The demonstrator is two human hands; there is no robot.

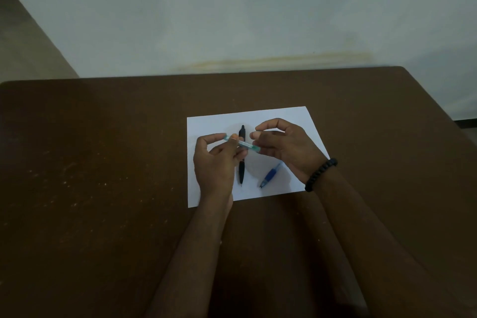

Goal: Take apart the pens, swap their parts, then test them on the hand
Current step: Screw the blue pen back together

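Left hand (215, 160) pinches the teal barrel (242, 143), its free end pointing into the curled right hand (281, 147), whose grip is unclear.

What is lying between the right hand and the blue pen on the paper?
Nothing visible. The blue pen lies bare on the white paper, just below the right hand, which is raised at the end of the green pen gripped by the left hand. The black pen lies apart, to the left.

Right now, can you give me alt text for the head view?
Both hands, left and right, hold a teal pen above white paper. A black pen and blue pen lie on it, on a brown table.
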